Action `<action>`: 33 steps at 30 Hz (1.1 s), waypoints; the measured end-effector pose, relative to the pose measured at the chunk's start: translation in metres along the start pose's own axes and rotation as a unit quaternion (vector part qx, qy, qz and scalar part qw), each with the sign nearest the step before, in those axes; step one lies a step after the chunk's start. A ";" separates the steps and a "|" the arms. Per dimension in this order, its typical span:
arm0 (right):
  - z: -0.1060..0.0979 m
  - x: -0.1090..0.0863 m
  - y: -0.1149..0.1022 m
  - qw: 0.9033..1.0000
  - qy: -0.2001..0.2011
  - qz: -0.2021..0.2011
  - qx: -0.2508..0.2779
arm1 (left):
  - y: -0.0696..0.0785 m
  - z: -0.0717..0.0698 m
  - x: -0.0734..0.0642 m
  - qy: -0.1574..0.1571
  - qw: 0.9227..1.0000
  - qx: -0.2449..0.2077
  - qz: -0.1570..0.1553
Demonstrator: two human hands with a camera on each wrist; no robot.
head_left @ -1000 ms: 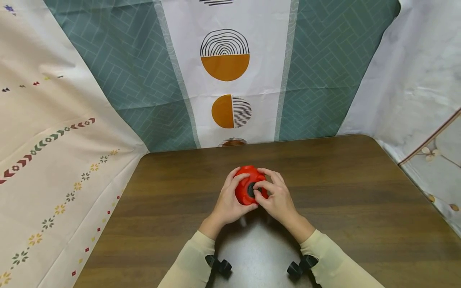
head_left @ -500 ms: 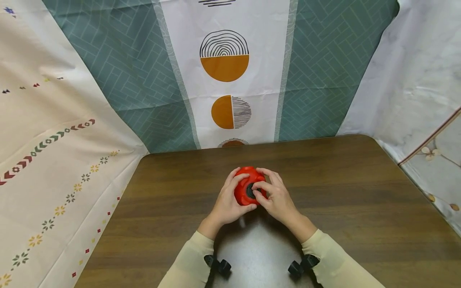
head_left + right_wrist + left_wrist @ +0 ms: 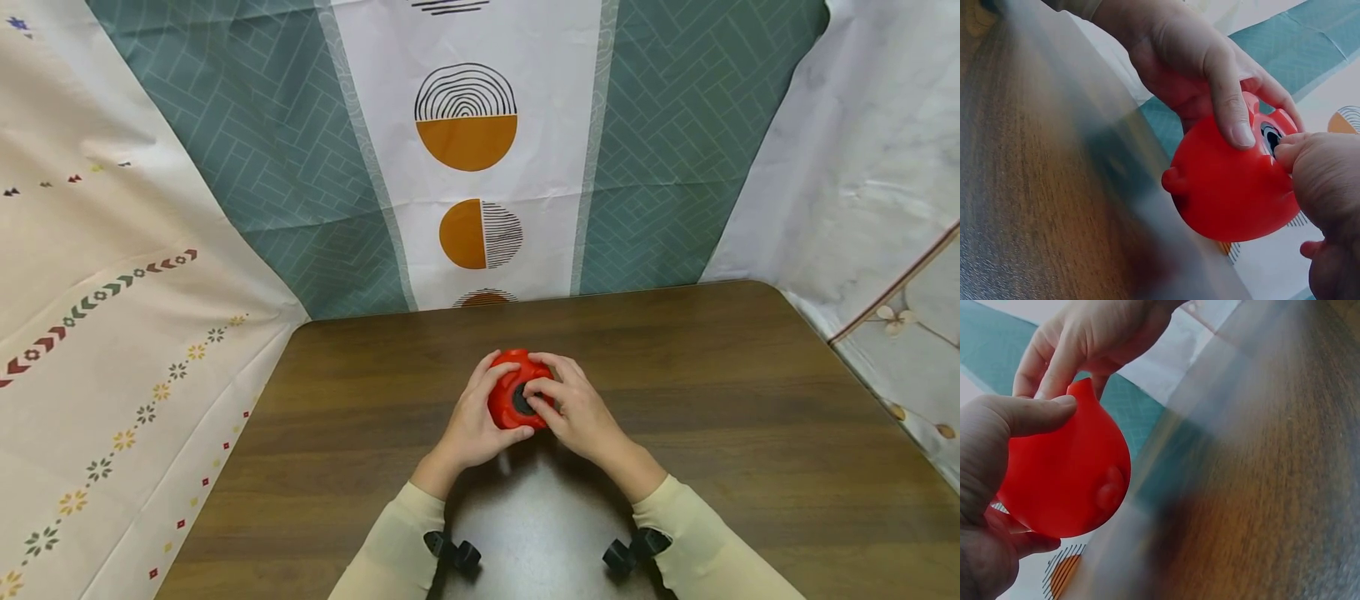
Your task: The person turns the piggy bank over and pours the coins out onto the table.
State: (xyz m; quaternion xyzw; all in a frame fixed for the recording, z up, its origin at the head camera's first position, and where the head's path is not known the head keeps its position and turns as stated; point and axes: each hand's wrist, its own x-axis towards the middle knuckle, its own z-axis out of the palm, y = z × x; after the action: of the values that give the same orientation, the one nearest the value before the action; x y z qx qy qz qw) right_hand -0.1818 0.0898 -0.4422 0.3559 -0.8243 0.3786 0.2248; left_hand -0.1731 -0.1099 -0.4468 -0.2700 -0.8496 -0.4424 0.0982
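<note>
A round red piggy bank (image 3: 501,402) with short stubs is held up over the table between both hands. Its side with the round black plug (image 3: 519,400) faces the head camera. My left hand (image 3: 471,429) cups the bank from the left, thumb along the near edge and fingers over the far side. Thumb and index finger of my right hand (image 3: 583,418) pinch at the plug, while its other fingers reach over the bank's far right edge. In the right wrist view, the dark plug (image 3: 1270,139) is partly covered by the fingertips. The left wrist view shows the smooth red body (image 3: 1072,478).
A brown wood-grain table (image 3: 360,450) spreads beneath the hands, with a pale glare in front. Patterned cloths hang around it: a green and white one (image 3: 652,167) behind, a cream one (image 3: 135,333) at left. Black camera mounts (image 3: 453,552) sit on the wrists.
My right thumb and index finger have shifted slightly at the plug, and the right wrist has swung a little outward to the right. The left hand keeps its grip on the piggy bank.
</note>
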 end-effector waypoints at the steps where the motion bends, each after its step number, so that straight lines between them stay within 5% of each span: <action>1: 0.000 0.000 -0.001 1.000 -0.002 0.003 -0.001 | 0.000 0.000 0.000 0.000 1.000 0.001 -0.001; 22: -0.006 0.000 0.004 0.998 -0.060 -0.007 -0.011 | -0.005 0.004 -0.003 -0.026 1.000 -0.010 -0.014; 33: 0.006 -0.003 -0.004 0.990 0.013 0.110 0.090 | -0.003 0.002 -0.002 -0.009 0.999 -0.043 -0.013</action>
State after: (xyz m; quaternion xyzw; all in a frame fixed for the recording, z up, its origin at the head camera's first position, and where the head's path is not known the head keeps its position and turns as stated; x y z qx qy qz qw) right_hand -0.1775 0.0848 -0.4463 0.2773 -0.8181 0.4778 0.1597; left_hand -0.1728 -0.1101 -0.4513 -0.2671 -0.8341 -0.4771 0.0732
